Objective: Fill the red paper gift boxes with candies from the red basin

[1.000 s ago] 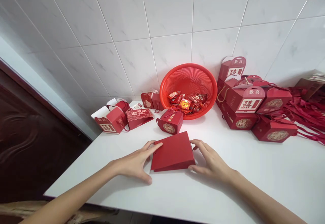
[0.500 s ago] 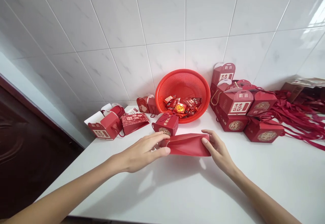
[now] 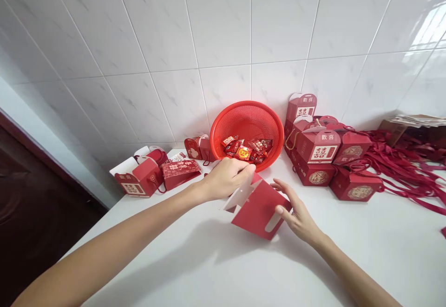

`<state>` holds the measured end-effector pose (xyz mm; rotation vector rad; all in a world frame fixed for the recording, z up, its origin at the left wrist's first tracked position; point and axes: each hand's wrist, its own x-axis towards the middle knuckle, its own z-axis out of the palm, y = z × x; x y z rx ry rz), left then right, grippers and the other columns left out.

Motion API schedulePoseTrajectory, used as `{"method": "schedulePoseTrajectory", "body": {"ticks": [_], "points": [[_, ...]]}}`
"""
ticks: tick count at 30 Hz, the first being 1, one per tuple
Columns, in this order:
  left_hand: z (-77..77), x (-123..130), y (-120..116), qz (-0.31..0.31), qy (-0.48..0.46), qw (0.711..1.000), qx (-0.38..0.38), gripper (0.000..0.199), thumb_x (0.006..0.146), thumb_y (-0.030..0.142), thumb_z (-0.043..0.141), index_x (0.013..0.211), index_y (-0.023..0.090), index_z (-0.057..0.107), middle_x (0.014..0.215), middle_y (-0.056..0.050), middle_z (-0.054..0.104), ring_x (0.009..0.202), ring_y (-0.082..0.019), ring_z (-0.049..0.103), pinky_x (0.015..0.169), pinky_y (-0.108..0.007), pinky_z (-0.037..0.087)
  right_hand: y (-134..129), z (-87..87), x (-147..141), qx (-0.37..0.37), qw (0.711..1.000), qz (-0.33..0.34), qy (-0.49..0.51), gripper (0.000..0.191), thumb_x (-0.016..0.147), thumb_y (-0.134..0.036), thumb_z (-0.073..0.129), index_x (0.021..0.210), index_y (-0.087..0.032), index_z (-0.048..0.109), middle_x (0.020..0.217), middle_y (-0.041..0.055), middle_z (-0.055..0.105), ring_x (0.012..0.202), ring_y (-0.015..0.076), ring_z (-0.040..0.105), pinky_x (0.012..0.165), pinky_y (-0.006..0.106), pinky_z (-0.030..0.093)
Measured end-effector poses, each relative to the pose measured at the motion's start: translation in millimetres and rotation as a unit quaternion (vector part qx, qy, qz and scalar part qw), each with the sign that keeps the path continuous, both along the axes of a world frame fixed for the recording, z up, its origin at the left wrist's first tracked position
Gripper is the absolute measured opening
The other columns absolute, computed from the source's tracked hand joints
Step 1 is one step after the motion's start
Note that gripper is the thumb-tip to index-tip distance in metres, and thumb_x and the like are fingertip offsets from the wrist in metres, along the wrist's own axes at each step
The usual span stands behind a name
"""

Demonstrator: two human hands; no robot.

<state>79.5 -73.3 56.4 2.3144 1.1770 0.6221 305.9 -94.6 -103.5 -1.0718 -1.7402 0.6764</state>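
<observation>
Between my hands a red cardboard gift box (image 3: pixel 258 212) is held tilted above the white table, its pale inner flaps sticking out on the left. My left hand (image 3: pixel 226 177) is closed at the upper left edge of the box, thumb and fingers pinching the card there. The right end is in my right hand (image 3: pixel 298 214), thumb on the near face and fingers behind. Just beyond the box stands a red plastic basket (image 3: pixel 218 133) with wrapped candies (image 3: pixel 244 153) in it. My left hand mostly hides a small red box behind it.
Left of the basket stand several red boxes, among them an open one (image 3: pixel 141 175) and a slanted patterned one (image 3: pixel 181 170). To the right are stacked finished boxes (image 3: pixel 320 151) and a heap of red ribbons (image 3: pixel 390 158). A tiled wall (image 3: pixel 223 28) closes off the back.
The box was nearly flat and level; now it is opened out and tilted, with its flaps showing. My left hand has moved up and right onto its upper edge and closed.
</observation>
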Motion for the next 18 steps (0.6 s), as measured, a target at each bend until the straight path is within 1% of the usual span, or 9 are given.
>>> {"method": "schedulePoseTrajectory", "body": {"ticks": [2, 4, 6, 9, 11, 13, 16, 18], "points": [[0.0, 4, 2, -0.022, -0.014, 0.999, -0.023, 0.047, 0.096, 0.047, 0.041, 0.06, 0.019, 0.032, 0.055, 0.005, 0.033, 0.054, -0.01, 0.031, 0.051, -0.026, 0.023, -1, 2.5, 2, -0.028, 0.999, 0.022, -0.015, 0.074, 0.087, -0.065, 0.059, 0.147, -0.026, 0.04, 0.14, 0.0159, 0.055, 0.126, 0.032, 0.057, 0.1, 0.046, 0.051], [-3.3, 8, 3, -0.049, -0.04, 0.996, -0.061, 0.048, 0.095, 0.051, 0.044, 0.061, 0.019, 0.036, 0.058, 0.004, 0.035, 0.056, -0.01, 0.032, 0.052, -0.025, 0.024, -4, 6.4, 2, -0.06, 0.997, 0.052, -0.019, 0.078, 0.086, -0.062, 0.062, 0.15, -0.026, 0.036, 0.144, 0.0158, 0.052, 0.128, 0.0324, 0.056, 0.098, 0.045, 0.053], [-11.6, 12, 6, -0.072, -0.085, 0.986, -0.121, 0.049, 0.094, 0.056, 0.046, 0.062, 0.019, 0.04, 0.06, 0.004, 0.036, 0.057, -0.01, 0.033, 0.051, -0.025, 0.024, -7, 10.9, 0, -0.07, 0.994, 0.089, -0.011, 0.079, 0.086, -0.06, 0.064, 0.15, -0.025, 0.035, 0.145, 0.0152, 0.052, 0.13, 0.0326, 0.054, 0.1, 0.045, 0.052], [-31.4, 18, 14, -0.093, -0.13, 0.958, -0.239, 0.053, 0.09, 0.065, 0.051, 0.068, 0.017, 0.052, 0.061, 0.004, 0.044, 0.056, -0.01, 0.036, 0.051, -0.024, 0.026, -12, 16.1, -3, -0.051, 0.991, 0.125, 0.0, 0.079, 0.082, -0.057, 0.071, 0.147, -0.025, 0.041, 0.145, 0.0134, 0.053, 0.13, 0.0322, 0.054, 0.107, 0.046, 0.046], [-44.4, 22, 19, -0.109, -0.125, 0.94, -0.299, 0.055, 0.086, 0.067, 0.055, 0.072, 0.015, 0.058, 0.062, 0.003, 0.048, 0.056, -0.009, 0.037, 0.052, -0.024, 0.027, -14, 17.8, -6, -0.046, 0.988, 0.146, 0.005, 0.074, 0.08, -0.055, 0.075, 0.141, -0.024, 0.048, 0.14, 0.012, 0.058, 0.125, 0.0314, 0.058, 0.106, 0.045, 0.047], [-53.5, 26, 23, -0.123, -0.121, 0.922, -0.346, 0.057, 0.083, 0.07, 0.059, 0.072, 0.014, 0.06, 0.062, 0.004, 0.05, 0.057, -0.009, 0.039, 0.054, -0.024, 0.029, -15, 18.1, -8, -0.058, 0.984, 0.168, 0.016, 0.066, 0.079, -0.053, 0.076, 0.134, -0.022, 0.054, 0.13, 0.0103, 0.065, 0.114, 0.0291, 0.064, 0.099, 0.042, 0.051], [-57.1, 30, 24, -0.117, -0.133, 0.908, -0.381, 0.06, 0.076, 0.074, 0.064, 0.072, 0.014, 0.06, 0.061, 0.004, 0.052, 0.057, -0.009, 0.041, 0.054, -0.024, 0.031, -15, 17.1, -11, -0.075, 0.98, 0.179, 0.04, 0.057, 0.08, -0.05, 0.077, 0.125, -0.022, 0.059, 0.116, 0.0074, 0.071, 0.101, 0.026, 0.069, 0.089, 0.037, 0.056], [-54.9, 33, 23, -0.11, -0.13, 0.91, -0.378, 0.06, 0.074, 0.075, 0.066, 0.07, 0.015, 0.059, 0.06, 0.005, 0.051, 0.055, -0.009, 0.04, 0.053, -0.024, 0.031, -15, 16.1, -12, -0.073, 0.984, 0.16, 0.042, 0.051, 0.079, -0.05, 0.078, 0.118, -0.021, 0.062, 0.11, 0.0068, 0.073, 0.096, 0.0256, 0.07, 0.085, 0.036, 0.057]]}}
